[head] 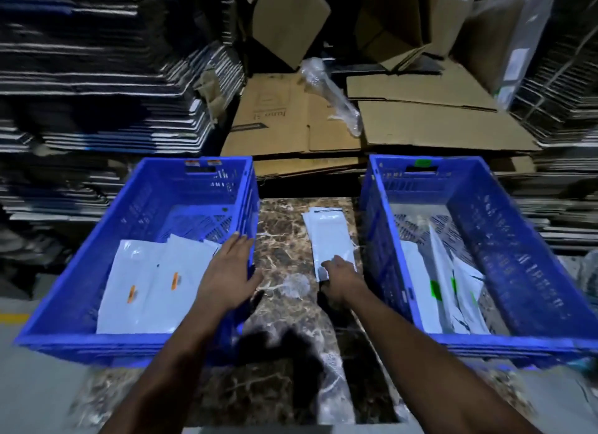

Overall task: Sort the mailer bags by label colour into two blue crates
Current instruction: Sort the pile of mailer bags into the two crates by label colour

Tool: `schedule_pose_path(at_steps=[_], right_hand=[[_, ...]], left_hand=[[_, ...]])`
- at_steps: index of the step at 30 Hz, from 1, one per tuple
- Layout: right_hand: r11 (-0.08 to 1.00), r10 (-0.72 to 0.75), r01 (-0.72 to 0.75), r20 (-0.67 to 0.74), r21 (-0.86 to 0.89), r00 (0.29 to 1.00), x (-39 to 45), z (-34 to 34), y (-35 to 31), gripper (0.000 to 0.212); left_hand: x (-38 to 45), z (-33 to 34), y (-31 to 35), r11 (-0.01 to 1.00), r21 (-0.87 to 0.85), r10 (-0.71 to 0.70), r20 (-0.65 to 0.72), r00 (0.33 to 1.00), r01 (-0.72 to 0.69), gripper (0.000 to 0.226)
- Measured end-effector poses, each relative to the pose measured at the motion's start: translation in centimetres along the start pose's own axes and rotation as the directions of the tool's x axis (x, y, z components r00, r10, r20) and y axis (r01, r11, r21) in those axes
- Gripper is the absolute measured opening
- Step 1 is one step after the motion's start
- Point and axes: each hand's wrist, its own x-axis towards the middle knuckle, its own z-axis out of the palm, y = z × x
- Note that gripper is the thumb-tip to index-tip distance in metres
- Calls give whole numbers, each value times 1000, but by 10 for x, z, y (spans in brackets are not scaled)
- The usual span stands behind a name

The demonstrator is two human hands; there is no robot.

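I see the left hand [228, 273] spread flat over the left perforated blue plastic crate [64, 304]; the right hand [338, 280] pinches the slim white plastic mailer bag [328, 239] on the veined marble slab [284, 226] between 2 crates.

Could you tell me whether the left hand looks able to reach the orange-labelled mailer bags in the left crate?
Probably yes: the left hand is open over that crate's rim, the bags lie uncovered beside it.

Open marble strip [281, 226] between two blue crates [97, 271], cardboard pile [420, 126] blocking the far end
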Motion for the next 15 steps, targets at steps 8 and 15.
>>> schedule_pose_path(at_steps=[8,15], right_hand=[[997,74,-74,-60,-4,995,4,36,-2,65],[986,164,-164,-35,11,986,6,37,-34,76]], left_hand=[[1,5,-3,996,-95,-4,-25,1000,1,80],[1,3,-2,991,-131,-22,-14,1000,20,79]])
